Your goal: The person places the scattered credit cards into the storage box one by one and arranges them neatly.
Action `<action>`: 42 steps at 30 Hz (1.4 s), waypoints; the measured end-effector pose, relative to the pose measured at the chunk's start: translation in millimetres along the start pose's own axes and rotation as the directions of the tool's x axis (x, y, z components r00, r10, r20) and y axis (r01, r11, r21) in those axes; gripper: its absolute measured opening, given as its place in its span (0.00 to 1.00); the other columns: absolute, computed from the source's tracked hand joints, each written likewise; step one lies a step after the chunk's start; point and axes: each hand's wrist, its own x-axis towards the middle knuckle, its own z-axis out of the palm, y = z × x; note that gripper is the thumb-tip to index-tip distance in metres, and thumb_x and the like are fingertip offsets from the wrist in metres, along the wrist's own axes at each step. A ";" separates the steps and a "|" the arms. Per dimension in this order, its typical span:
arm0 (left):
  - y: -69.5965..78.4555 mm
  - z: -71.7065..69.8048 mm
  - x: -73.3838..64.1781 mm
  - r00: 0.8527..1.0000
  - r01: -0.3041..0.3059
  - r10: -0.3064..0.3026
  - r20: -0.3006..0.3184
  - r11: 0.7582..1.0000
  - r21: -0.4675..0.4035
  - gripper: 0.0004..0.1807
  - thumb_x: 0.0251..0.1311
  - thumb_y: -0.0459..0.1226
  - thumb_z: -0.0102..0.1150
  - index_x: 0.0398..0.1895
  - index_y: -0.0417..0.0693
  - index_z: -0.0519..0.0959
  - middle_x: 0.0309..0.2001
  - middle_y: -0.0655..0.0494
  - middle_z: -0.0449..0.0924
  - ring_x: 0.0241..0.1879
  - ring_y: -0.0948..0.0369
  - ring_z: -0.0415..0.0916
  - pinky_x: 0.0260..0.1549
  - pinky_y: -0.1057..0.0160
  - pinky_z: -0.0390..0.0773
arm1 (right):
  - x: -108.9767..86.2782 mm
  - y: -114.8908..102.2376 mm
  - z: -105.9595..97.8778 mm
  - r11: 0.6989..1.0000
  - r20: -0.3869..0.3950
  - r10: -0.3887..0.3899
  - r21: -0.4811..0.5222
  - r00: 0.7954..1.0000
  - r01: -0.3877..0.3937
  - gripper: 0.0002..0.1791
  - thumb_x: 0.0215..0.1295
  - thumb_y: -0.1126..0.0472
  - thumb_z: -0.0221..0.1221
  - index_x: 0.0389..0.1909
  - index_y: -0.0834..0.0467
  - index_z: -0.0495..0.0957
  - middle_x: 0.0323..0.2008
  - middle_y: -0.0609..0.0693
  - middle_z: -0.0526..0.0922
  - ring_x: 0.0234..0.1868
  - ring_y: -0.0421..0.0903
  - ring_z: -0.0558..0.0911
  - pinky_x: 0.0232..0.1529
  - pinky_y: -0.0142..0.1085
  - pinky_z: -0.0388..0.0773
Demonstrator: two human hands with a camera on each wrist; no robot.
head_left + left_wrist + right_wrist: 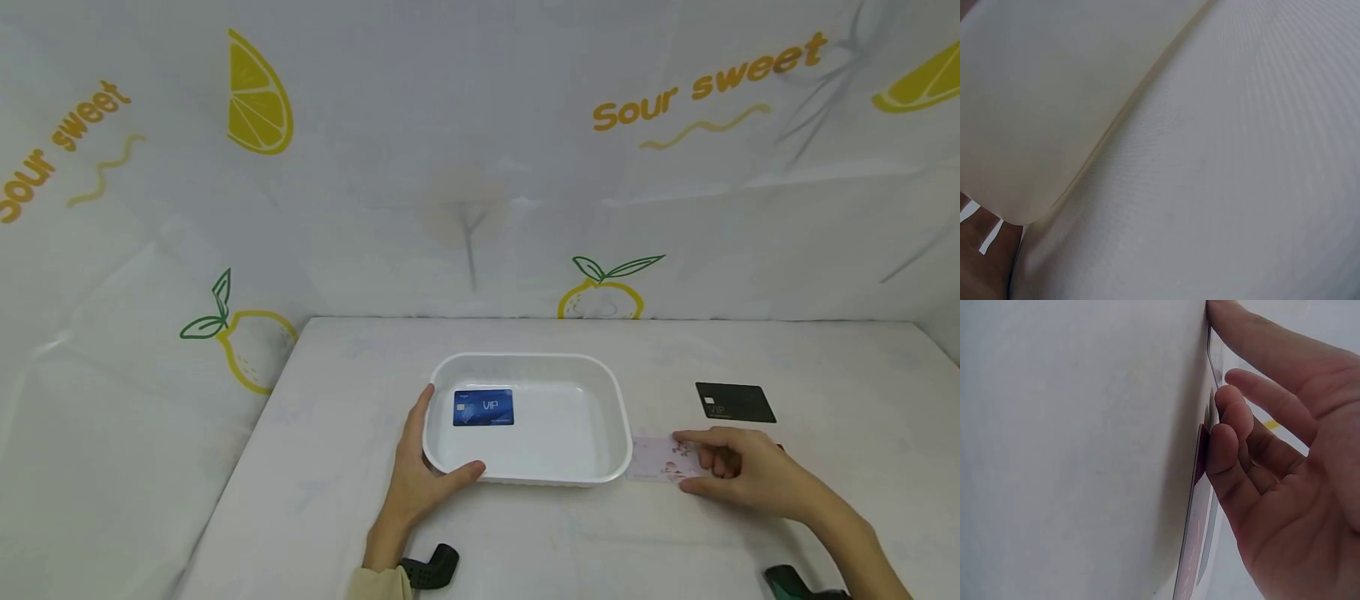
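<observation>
My left hand [420, 475] grips the white plastic tray [626, 450] at its left end, fingers along the side and thumb on the front rim. Inside the tray, toward the left, lies a blue VIP card [483, 407]. Just right of the tray, my right hand [750, 471] pinches a pale pink flowered card [652, 458] by its opposite long edges, with index finger and thumb. Its other fingers curl inward. In the right wrist view, a card with a dark red corner [1200, 453] shows beside the curled fingers. The left wrist view mostly shows the tray's outer wall [1041, 94].
A black VIP card [735, 402] lies on the table behind my right hand. The white-covered table [540, 542] ends at the back against a white sheet [420, 167] printed with lemons and lettering. Black devices [431, 568] sit at both wrists.
</observation>
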 end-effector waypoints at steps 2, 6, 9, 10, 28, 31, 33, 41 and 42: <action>-0.2 0.1 0.2 1.000 -0.005 0.005 0.001 1.000 0.002 0.67 0.36 0.46 0.82 0.83 0.57 0.51 0.80 0.50 0.58 0.76 0.49 0.63 0.69 0.39 0.66 | 0.1 0.3 -0.1 1.000 0.008 -0.002 0.006 1.000 0.002 0.27 0.46 0.64 0.79 0.49 0.67 0.84 0.26 0.39 0.69 0.23 0.33 0.67 0.21 0.27 0.64; 0.1 0.2 0.1 1.000 -0.006 0.006 0.001 1.000 0.002 0.67 0.36 0.46 0.82 0.83 0.57 0.51 0.80 0.49 0.58 0.76 0.48 0.63 0.69 0.38 0.66 | 1.0 -0.2 0.0 1.000 0.020 0.010 0.020 1.000 -0.010 0.27 0.46 0.64 0.79 0.50 0.68 0.84 0.26 0.39 0.68 0.24 0.33 0.66 0.21 0.28 0.64; 0.4 0.3 -0.1 1.000 -0.005 0.005 -0.001 1.000 -0.003 0.67 0.36 0.46 0.81 0.83 0.56 0.52 0.80 0.48 0.58 0.76 0.48 0.63 0.69 0.37 0.66 | 1.8 -0.7 0.5 1.000 0.014 0.019 0.005 1.000 -0.019 0.27 0.45 0.63 0.79 0.49 0.66 0.84 0.27 0.39 0.68 0.24 0.33 0.66 0.22 0.28 0.64; 0.5 0.3 -0.3 1.000 -0.005 0.005 -0.001 1.000 -0.004 0.67 0.36 0.46 0.81 0.83 0.56 0.52 0.80 0.48 0.58 0.76 0.47 0.62 0.69 0.37 0.65 | 2.2 -0.8 0.7 1.000 0.010 0.019 -0.008 1.000 -0.019 0.27 0.45 0.62 0.79 0.48 0.65 0.84 0.27 0.39 0.68 0.25 0.32 0.66 0.22 0.28 0.64; -3.3 1.4 0.2 0.999 -0.040 0.040 -0.006 0.999 0.013 0.66 0.38 0.45 0.82 0.82 0.53 0.51 0.79 0.47 0.59 0.74 0.44 0.66 0.66 0.36 0.69 | 1.4 -3.6 3.8 0.998 -0.017 0.055 -0.017 0.998 -0.055 0.29 0.44 0.63 0.80 0.49 0.57 0.79 0.32 0.41 0.72 0.25 0.33 0.69 0.24 0.27 0.67; -3.8 1.3 0.2 0.999 -0.046 0.046 -0.004 0.999 0.013 0.66 0.38 0.45 0.82 0.83 0.53 0.51 0.79 0.46 0.59 0.73 0.44 0.66 0.66 0.36 0.70 | 0.4 -4.0 4.1 0.999 -0.020 0.050 -0.015 0.999 -0.051 0.29 0.45 0.63 0.80 0.49 0.57 0.79 0.31 0.40 0.72 0.25 0.34 0.69 0.24 0.27 0.67; -3.7 1.2 0.2 0.999 -0.045 0.045 -0.003 0.999 0.015 0.66 0.38 0.45 0.82 0.83 0.54 0.51 0.79 0.47 0.59 0.73 0.44 0.66 0.66 0.37 0.70 | -0.1 -4.5 4.4 0.998 -0.021 0.055 -0.019 0.998 -0.055 0.29 0.45 0.63 0.79 0.49 0.57 0.79 0.31 0.40 0.72 0.25 0.33 0.69 0.24 0.27 0.67; -1.9 1.0 0.0 0.999 -0.038 0.038 -0.006 0.999 0.019 0.66 0.38 0.45 0.82 0.82 0.54 0.52 0.79 0.47 0.59 0.74 0.44 0.66 0.67 0.38 0.70 | -1.8 -6.0 5.2 0.999 -0.039 0.051 -0.010 0.998 -0.051 0.30 0.45 0.64 0.79 0.50 0.56 0.77 0.30 0.40 0.73 0.24 0.33 0.68 0.22 0.27 0.66; -1.9 1.1 0.0 0.999 -0.038 0.038 -0.006 0.999 0.021 0.66 0.38 0.46 0.82 0.82 0.54 0.52 0.79 0.47 0.59 0.73 0.44 0.66 0.67 0.37 0.70 | -1.9 -6.1 5.0 0.999 -0.040 0.047 -0.003 0.998 -0.048 0.30 0.45 0.65 0.79 0.50 0.56 0.77 0.29 0.40 0.73 0.23 0.33 0.68 0.22 0.27 0.66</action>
